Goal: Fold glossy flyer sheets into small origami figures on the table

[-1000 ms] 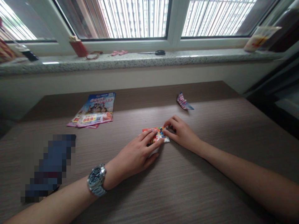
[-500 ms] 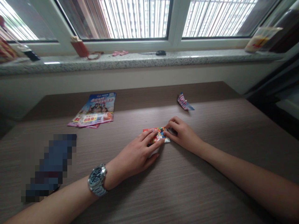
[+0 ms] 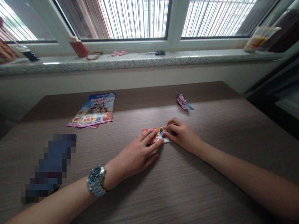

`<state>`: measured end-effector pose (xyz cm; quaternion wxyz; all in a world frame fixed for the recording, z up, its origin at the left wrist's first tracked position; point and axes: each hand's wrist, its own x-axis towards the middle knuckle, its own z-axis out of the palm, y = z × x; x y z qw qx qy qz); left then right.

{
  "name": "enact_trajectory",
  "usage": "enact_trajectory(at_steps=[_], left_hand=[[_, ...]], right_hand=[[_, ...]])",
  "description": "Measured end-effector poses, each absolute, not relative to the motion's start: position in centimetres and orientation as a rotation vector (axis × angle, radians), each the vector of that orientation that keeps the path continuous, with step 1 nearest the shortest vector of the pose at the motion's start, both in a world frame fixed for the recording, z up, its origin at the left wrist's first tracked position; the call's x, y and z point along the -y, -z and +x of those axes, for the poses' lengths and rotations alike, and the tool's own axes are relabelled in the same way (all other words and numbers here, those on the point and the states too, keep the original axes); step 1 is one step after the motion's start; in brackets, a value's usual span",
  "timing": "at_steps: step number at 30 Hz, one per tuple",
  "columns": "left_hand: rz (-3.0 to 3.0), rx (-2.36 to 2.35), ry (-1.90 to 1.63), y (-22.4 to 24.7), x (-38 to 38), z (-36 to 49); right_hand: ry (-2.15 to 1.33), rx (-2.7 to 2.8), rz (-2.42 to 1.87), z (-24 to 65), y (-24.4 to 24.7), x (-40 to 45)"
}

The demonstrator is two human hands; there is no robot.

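A small folded piece of colourful printed paper (image 3: 160, 134) lies on the brown table (image 3: 182, 183). My left hand (image 3: 137, 152) rests over its left part with the fingers spread, pressing it flat; a watch is on that wrist. From the right, my right hand (image 3: 183, 133) has its thumb and index finger at the paper's right edge, closed on it. The left part of the paper is hidden under my left fingers. Beyond my right hand stands a folded paper shape (image 3: 183, 102).
Printed flyers (image 3: 98, 110) lie in a stack at the back left. A blurred-out dark blue object (image 3: 53, 161) is beside my left forearm. On the granite sill (image 3: 187, 57) are scissors (image 3: 160, 53), a red box (image 3: 79, 48) and a plastic cup (image 3: 255, 40).
My right thumb and fingers have shifted very slightly at the paper's right edge. My left hand keeps its place on the paper.
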<state>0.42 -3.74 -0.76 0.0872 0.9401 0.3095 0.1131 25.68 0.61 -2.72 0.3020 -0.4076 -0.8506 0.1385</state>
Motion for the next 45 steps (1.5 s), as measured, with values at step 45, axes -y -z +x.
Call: enact_trajectory(at_steps=[45], left_hand=[[2.807, -0.930, -0.291, 0.8, 3.7, 0.1]], right_hand=[[-0.187, 2.513, -1.015, 25.8, 1.9, 0.9]])
